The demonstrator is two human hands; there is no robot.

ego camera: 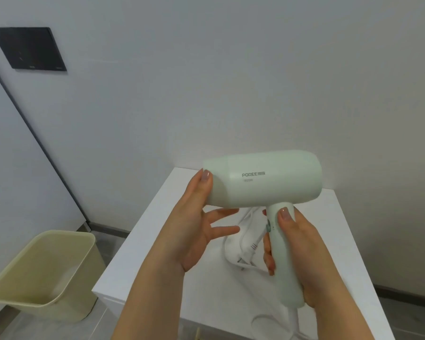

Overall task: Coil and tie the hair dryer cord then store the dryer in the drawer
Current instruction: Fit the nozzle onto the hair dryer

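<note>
1. A plain pale wall (231, 69) fills the upper half of the frame and runs down behind everything else.
2. A white cabinet top (334, 231) sits in the lower centre and right, with its back edge against the wall.
3. A beige waste bin (35, 273) stands on the floor at the lower left, just beside the cabinet's near-left corner.
4. The hair dryer (263, 182), pale mint green, is held up in the air above the cabinet top at centre right. Its barrel lies level with the nozzle end pointing toward the left of the frame, and its handle hangs down toward the viewer.
5. A dark rectangular panel (28, 48) is fixed to the wall at the upper left.
6. The right hand (297, 253) is wrapped round the dryer's handle at lower right of centre. Its thumb lies up along the front of the handle and its fingertips curl in from the far side.
7. The left hand (194, 229) is at centre, with its thumb laid against the nozzle end of the barrel. The fingers I can see are straight and spread beneath the barrel. I can't tell whether another finger reaches behind it.
8. The white cord (227, 251) lies in loose loops on the cabinet top between the two hands, uncoiled and untied.
9. The plug (248, 251) rests among those loops, just left of the handle.
</note>
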